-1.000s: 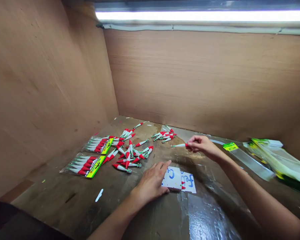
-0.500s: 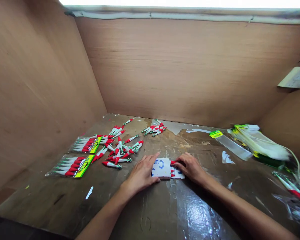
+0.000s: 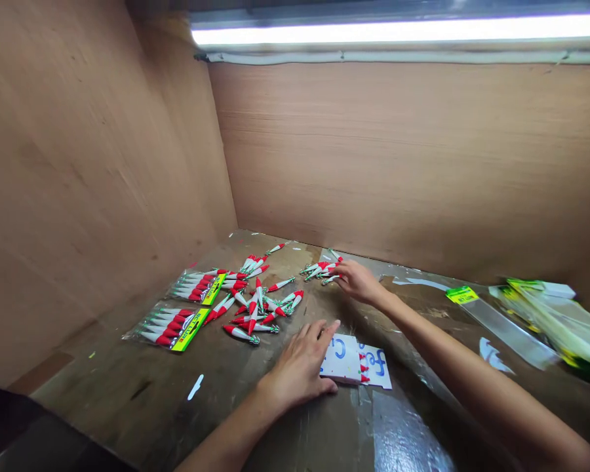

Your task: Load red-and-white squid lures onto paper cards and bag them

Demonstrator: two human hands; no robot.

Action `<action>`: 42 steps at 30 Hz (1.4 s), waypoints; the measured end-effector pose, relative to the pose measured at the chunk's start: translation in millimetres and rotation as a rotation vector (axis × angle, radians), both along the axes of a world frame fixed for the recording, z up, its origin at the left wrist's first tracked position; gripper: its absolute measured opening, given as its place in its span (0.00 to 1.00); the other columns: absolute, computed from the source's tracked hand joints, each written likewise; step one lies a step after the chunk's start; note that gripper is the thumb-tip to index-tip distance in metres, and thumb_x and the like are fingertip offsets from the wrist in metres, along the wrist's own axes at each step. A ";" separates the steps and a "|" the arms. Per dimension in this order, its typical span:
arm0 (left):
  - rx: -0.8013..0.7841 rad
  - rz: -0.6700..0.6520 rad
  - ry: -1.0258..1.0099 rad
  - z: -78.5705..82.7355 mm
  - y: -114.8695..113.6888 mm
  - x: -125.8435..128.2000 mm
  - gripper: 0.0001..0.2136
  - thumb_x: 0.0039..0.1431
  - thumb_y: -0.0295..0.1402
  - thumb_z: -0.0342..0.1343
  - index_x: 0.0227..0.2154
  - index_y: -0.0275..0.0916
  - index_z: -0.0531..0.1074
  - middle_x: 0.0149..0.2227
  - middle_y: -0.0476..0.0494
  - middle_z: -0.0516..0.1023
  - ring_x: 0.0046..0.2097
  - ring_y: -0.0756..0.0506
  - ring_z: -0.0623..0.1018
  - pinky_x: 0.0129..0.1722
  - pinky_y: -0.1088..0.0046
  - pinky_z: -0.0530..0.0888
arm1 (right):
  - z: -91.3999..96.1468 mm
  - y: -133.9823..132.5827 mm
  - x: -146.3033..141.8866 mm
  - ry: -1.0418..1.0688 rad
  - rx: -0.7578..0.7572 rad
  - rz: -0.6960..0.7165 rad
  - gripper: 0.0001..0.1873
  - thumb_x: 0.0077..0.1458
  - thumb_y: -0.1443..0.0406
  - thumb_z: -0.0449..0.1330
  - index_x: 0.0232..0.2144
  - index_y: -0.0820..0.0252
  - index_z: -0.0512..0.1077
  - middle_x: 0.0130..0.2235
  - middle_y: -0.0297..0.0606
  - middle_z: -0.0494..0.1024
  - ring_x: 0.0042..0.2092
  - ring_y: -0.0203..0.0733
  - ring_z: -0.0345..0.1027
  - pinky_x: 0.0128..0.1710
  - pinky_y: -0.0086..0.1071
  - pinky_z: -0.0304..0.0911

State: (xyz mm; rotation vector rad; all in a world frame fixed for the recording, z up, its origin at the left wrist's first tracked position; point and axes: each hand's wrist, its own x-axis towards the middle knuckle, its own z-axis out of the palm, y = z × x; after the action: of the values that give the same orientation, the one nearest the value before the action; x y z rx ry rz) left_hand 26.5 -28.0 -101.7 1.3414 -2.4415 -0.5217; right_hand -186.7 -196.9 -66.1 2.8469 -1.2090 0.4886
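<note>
A small white box with blue handwriting lies before me, with red lure tips at its right end over a lettered white card. My left hand grips the box's left side, thumb at the near edge and fingers at the far one. At the back, my right hand has its fingers closed at the right end of a small group of red-and-white squid jigs, pinching one by its red end. Its fingertips are partly hidden. More loose squid jigs lie in a pile left of the box.
Two clear packs of squid jigs with yellow-green headers lie at the left. An unfilled clear bag and a stack of such bags lie at the right. Wooden panels wall the table, and scraps of white paper lie about.
My right hand has left the box's right end and moved to the squid jigs at the back. My left hand stays on the box. The view has turned left and upward.
</note>
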 end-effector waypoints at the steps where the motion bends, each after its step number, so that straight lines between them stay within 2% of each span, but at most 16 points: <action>1: 0.004 0.003 -0.004 0.3 -0.4 0.6 0.58 0.38 0.42 0.76 0.69 0.49 0.45 0.65 0.42 0.53 0.63 0.37 0.59 0.62 0.59 0.62 | 0.8 -16.8 15.1 0.033 -0.020 0.012 0.14 0.64 0.66 0.53 0.48 0.57 0.75 0.46 0.42 0.74 0.48 0.44 0.64 0.47 0.32 0.57; 5: -0.011 0.003 0.007 0.3 -2.1 3.1 0.59 0.37 0.46 0.75 0.68 0.51 0.45 0.65 0.43 0.53 0.64 0.36 0.58 0.63 0.56 0.61 | -2.5 -61.4 55.0 0.165 -0.011 0.103 0.10 0.56 0.70 0.57 0.39 0.62 0.77 0.41 0.46 0.74 0.46 0.47 0.63 0.44 0.33 0.57; 9: -0.037 0.010 0.024 -0.7 -1.4 3.7 0.58 0.37 0.46 0.76 0.68 0.51 0.45 0.65 0.43 0.53 0.64 0.36 0.57 0.63 0.55 0.61 | -7.9 -76.1 61.6 0.213 0.029 0.135 0.05 0.55 0.70 0.58 0.31 0.64 0.75 0.37 0.48 0.74 0.43 0.48 0.63 0.40 0.34 0.56; 12: -0.046 0.008 0.031 1.2 -0.7 3.4 0.58 0.36 0.44 0.76 0.68 0.51 0.46 0.64 0.43 0.55 0.63 0.37 0.59 0.63 0.56 0.61 | -6.3 -77.9 56.7 0.136 0.061 0.100 0.05 0.57 0.68 0.58 0.33 0.65 0.73 0.39 0.49 0.74 0.45 0.48 0.64 0.44 0.35 0.56; 14: -0.036 0.007 0.030 3.8 -0.7 3.5 0.58 0.36 0.44 0.76 0.68 0.51 0.46 0.64 0.43 0.56 0.62 0.37 0.60 0.62 0.56 0.62 | -0.8 -74.3 49.7 0.026 0.091 0.058 0.07 0.60 0.66 0.57 0.38 0.64 0.71 0.41 0.48 0.74 0.46 0.47 0.64 0.45 0.35 0.57; 17: -0.021 -0.005 0.023 6.9 -0.4 4.8 0.57 0.38 0.45 0.75 0.68 0.51 0.47 0.64 0.43 0.56 0.63 0.37 0.59 0.62 0.57 0.63 | 10.8 -54.9 28.6 -0.168 0.166 0.007 0.15 0.69 0.59 0.44 0.49 0.65 0.61 0.43 0.47 0.74 0.42 0.40 0.66 0.40 0.31 0.61; 19: -0.017 -0.014 0.014 7.0 0.2 6.0 0.57 0.38 0.45 0.75 0.68 0.51 0.46 0.64 0.43 0.56 0.62 0.37 0.60 0.61 0.57 0.63 | 16.0 -30.8 5.1 -0.351 0.330 0.002 0.21 0.72 0.56 0.34 0.53 0.65 0.54 0.42 0.45 0.74 0.34 0.35 0.66 0.31 0.27 0.60; 20: -0.016 -0.015 0.004 6.5 0.5 6.5 0.57 0.38 0.44 0.75 0.68 0.50 0.45 0.64 0.43 0.56 0.62 0.37 0.60 0.61 0.57 0.64 | 16.5 -15.9 -9.3 -0.519 0.506 0.002 0.22 0.71 0.52 0.36 0.53 0.64 0.54 0.40 0.43 0.74 0.30 0.33 0.63 0.27 0.26 0.57; 22: -0.019 0.002 -0.027 4.6 0.7 7.0 0.56 0.38 0.43 0.76 0.68 0.50 0.47 0.64 0.42 0.56 0.61 0.36 0.61 0.60 0.56 0.65 | 13.0 17.0 -41.5 -0.728 0.833 0.014 0.24 0.67 0.49 0.49 0.52 0.62 0.56 0.39 0.41 0.73 0.27 0.31 0.59 0.25 0.25 0.53; 24: -0.032 0.025 -0.061 2.7 -0.1 7.1 0.54 0.39 0.42 0.75 0.67 0.47 0.51 0.64 0.41 0.56 0.61 0.35 0.61 0.59 0.55 0.65 | 4.1 50.4 -74.0 -0.750 0.974 0.006 0.25 0.63 0.51 0.57 0.53 0.61 0.59 0.42 0.43 0.73 0.30 0.32 0.61 0.30 0.27 0.59; 26: -0.048 0.034 -0.082 1.6 -1.7 6.8 0.52 0.40 0.43 0.74 0.67 0.44 0.53 0.63 0.40 0.57 0.60 0.35 0.61 0.59 0.55 0.65 | -7.5 80.8 -101.8 -0.678 0.916 -0.096 0.23 0.61 0.51 0.60 0.48 0.63 0.66 0.39 0.41 0.74 0.32 0.35 0.63 0.33 0.30 0.61; 28: -0.052 0.018 -0.087 1.2 -3.5 6.6 0.49 0.43 0.43 0.73 0.66 0.42 0.53 0.61 0.41 0.59 0.59 0.36 0.62 0.58 0.57 0.66 | -18.0 106.2 -121.1 -0.527 0.746 -0.208 0.19 0.61 0.52 0.60 0.43 0.62 0.73 0.38 0.40 0.74 0.36 0.38 0.66 0.37 0.31 0.61; 31: -0.037 -0.015 -0.086 1.1 -5.5 6.4 0.43 0.47 0.41 0.71 0.65 0.42 0.57 0.57 0.43 0.65 0.56 0.38 0.65 0.56 0.60 0.68 | -27.6 133.3 -131.4 -0.280 0.534 -0.226 0.13 0.63 0.57 0.57 0.43 0.55 0.77 0.41 0.37 0.75 0.42 0.40 0.68 0.42 0.31 0.59; 34: -0.031 -0.028 -0.066 0.4 -6.9 6.3 0.41 0.47 0.42 0.71 0.63 0.43 0.60 0.54 0.44 0.66 0.54 0.40 0.67 0.55 0.63 0.69 | -31.9 145.7 -125.2 -0.148 0.463 -0.163 0.12 0.65 0.61 0.55 0.43 0.52 0.78 0.40 0.35 0.75 0.41 0.39 0.68 0.42 0.30 0.58; 42: -0.027 -0.042 -0.035 -0.8 -9.6 5.1 0.40 0.47 0.41 0.71 0.62 0.45 0.60 0.55 0.46 0.66 0.55 0.42 0.68 0.55 0.66 0.68 | -49.3 135.6 -70.3 -0.165 0.372 -0.162 0.09 0.62 0.58 0.59 0.38 0.51 0.79 0.36 0.33 0.76 0.39 0.37 0.68 0.38 0.29 0.55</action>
State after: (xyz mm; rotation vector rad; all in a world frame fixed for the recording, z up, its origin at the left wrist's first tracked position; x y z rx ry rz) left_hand 31.5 -37.5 -102.5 1.3025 -2.5006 -0.4770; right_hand -257.0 -61.3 -115.5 3.0122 -1.7094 0.5522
